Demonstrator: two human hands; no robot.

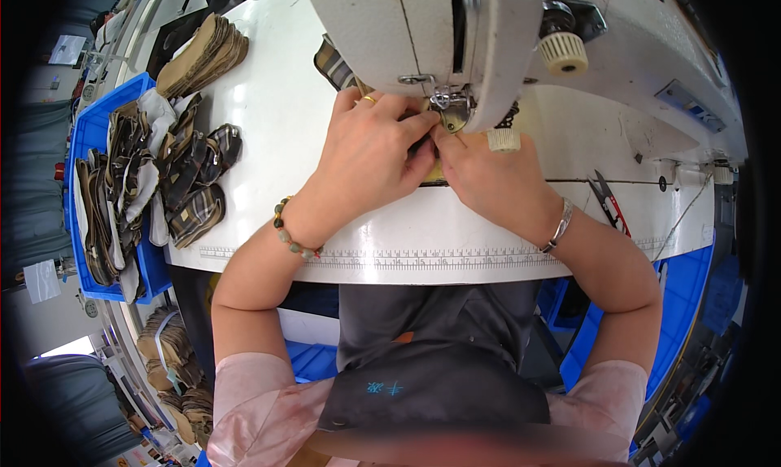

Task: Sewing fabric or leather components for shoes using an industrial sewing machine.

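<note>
At the white sewing machine [423,28], my left hand [370,146] is bent over a plaid fabric piece [332,64], just left of the presser foot [442,102]. Its fingers are curled, with index and thumb closed on a dark part of the piece beside the needle area. My right hand [488,170] is closed at the same spot, fingertips pinching the work just below the foot and touching near the left thumb. The needle point and most of the held piece are hidden by my fingers and the machine head.
A blue bin [81,223] of plaid and white pieces overlaps the left of the white table [268,190], beside stacked tan pieces [199,52]. Red-and-black snips [610,202] lie at right. Tied bundles [163,345] and another blue bin [675,304] sit below the table.
</note>
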